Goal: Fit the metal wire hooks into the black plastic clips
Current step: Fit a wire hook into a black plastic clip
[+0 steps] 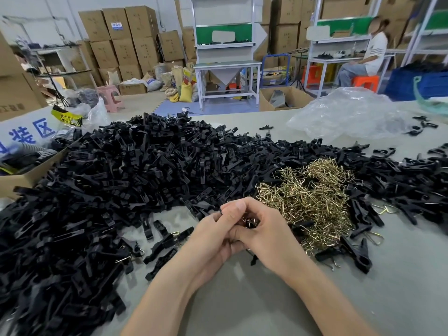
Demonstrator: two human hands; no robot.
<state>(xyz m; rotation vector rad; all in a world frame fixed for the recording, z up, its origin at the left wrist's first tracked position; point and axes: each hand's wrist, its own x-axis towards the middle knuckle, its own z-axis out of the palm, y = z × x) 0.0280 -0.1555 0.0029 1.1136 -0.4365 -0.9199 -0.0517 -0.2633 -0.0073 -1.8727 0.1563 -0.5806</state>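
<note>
Beside the hook pile [312,202], your left hand [213,236] and right hand [266,235] pinch one black clip [251,224] in a tight grip, seemingly seating its hook [244,218]; next, push it home.

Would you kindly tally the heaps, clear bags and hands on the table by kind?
Black plastic clips heap: 1
Metal wire hooks pile: 1
Clear plastic bag: 1
Hands, left hand and right hand, together gripping a clip: 2
Total: 5

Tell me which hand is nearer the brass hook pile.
Right. The right hand sits at the left edge of the hook pile; the left hand lies farther left, against the right.
</note>
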